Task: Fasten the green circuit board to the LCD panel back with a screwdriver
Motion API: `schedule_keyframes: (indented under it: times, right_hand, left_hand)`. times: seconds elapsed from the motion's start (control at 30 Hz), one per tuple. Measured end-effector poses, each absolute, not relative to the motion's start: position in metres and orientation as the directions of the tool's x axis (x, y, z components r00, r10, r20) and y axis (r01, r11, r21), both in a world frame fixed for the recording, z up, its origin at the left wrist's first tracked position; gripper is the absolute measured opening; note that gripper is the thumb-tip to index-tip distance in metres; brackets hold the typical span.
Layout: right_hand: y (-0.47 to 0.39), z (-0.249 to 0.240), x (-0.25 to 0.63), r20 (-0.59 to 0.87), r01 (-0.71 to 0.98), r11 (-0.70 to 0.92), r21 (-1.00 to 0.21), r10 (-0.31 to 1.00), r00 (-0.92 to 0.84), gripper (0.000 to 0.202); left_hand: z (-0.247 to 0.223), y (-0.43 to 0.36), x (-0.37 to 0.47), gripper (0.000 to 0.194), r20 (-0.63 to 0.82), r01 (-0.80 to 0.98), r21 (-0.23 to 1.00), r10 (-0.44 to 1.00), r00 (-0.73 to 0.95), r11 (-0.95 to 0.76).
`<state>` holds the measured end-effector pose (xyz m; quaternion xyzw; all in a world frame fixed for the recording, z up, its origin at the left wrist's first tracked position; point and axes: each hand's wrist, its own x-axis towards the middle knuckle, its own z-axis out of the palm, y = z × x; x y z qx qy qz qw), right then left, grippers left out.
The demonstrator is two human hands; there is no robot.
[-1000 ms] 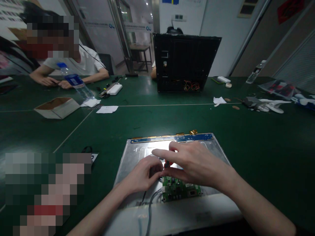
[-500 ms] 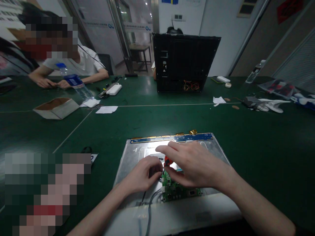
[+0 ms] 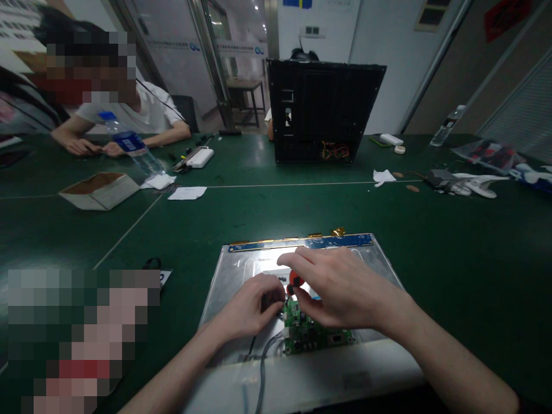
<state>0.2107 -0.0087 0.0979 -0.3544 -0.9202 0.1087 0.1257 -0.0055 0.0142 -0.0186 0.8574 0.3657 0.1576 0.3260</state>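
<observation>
A flat metal-backed display panel (image 3: 215,305) lies in front of me with a green circuit board (image 3: 297,339) on its near half. My right hand (image 3: 345,287) is closed by thumb and fingertips on a short red and black screwdriver (image 3: 296,279), held upright over the board's far left corner. Its tip is hidden between my hands. My left hand (image 3: 254,305) rests on the panel with fingers curled and pinched beside that corner; what they hold, if anything, is hidden. A grey cable (image 3: 262,368) runs from the board's left side toward me.
A blue strip board (image 3: 302,242) lines the panel's far edge. Beyond stand a black panel (image 3: 323,109), an open box (image 3: 103,192), and a water bottle (image 3: 135,146). A person (image 3: 142,109) sits at the far left. White gloves (image 3: 474,183) lie at right.
My right thumb and fingers have shifted slightly on the screwdriver, and more of its red handle shows. My left hand stays in place.
</observation>
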Motion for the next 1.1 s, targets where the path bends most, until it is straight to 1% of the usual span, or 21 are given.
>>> schedule_keyframes:
  times: [0.1, 0.2, 0.33, 0.5, 0.6, 0.73, 0.77, 0.93, 1.1]
  right_hand:
    - [-0.0078, 0.0976, 0.2115, 0.149, 0.621, 0.728, -0.29, 0.676, -0.722, 0.031]
    - [-0.0068, 0.0976, 0.2113, 0.13, 0.638, 0.723, -0.265, 0.682, -0.719, 0.033]
    - [-0.0066, 0.0981, 0.2106, 0.123, 0.665, 0.71, -0.231, 0.699, -0.704, 0.025]
    - [-0.0085, 0.0994, 0.2116, 0.149, 0.64, 0.722, -0.262, 0.686, -0.712, 0.023]
    - [-0.0088, 0.0995, 0.2121, 0.149, 0.62, 0.734, -0.279, 0.671, -0.727, 0.02]
    - [-0.0076, 0.0982, 0.2115, 0.143, 0.63, 0.728, -0.271, 0.678, -0.721, 0.033]
    - [-0.0074, 0.0979, 0.2113, 0.14, 0.633, 0.727, -0.266, 0.679, -0.721, 0.033]
    - [-0.0079, 0.0984, 0.2103, 0.154, 0.637, 0.73, -0.247, 0.678, -0.718, 0.021]
    - [-0.0091, 0.0999, 0.2099, 0.161, 0.61, 0.737, -0.291, 0.666, -0.728, 0.023]
  left_hand:
    - [-0.0187, 0.0135, -0.0047, 0.004, 0.051, 0.517, 0.682, 0.739, 0.672, -0.517]
    - [-0.0195, 0.013, -0.0047, 0.004, 0.059, 0.506, 0.688, 0.734, 0.676, -0.521]
    - [-0.0199, 0.014, -0.0056, 0.003, 0.065, 0.518, 0.663, 0.731, 0.679, -0.54]
    - [-0.0184, 0.0146, -0.0055, 0.006, 0.02, 0.523, 0.68, 0.726, 0.687, -0.514]
    - [-0.0178, 0.0139, -0.0051, 0.006, 0.023, 0.526, 0.686, 0.738, 0.675, -0.503]
    - [-0.0183, 0.0135, -0.0053, 0.005, 0.049, 0.504, 0.691, 0.729, 0.683, -0.518]
    - [-0.0185, 0.0136, -0.0055, 0.005, 0.053, 0.504, 0.685, 0.725, 0.686, -0.526]
    - [-0.0187, 0.014, -0.0059, 0.004, 0.051, 0.518, 0.67, 0.729, 0.682, -0.532]
    - [-0.0191, 0.0138, -0.0052, 0.006, 0.043, 0.512, 0.683, 0.728, 0.684, -0.521]
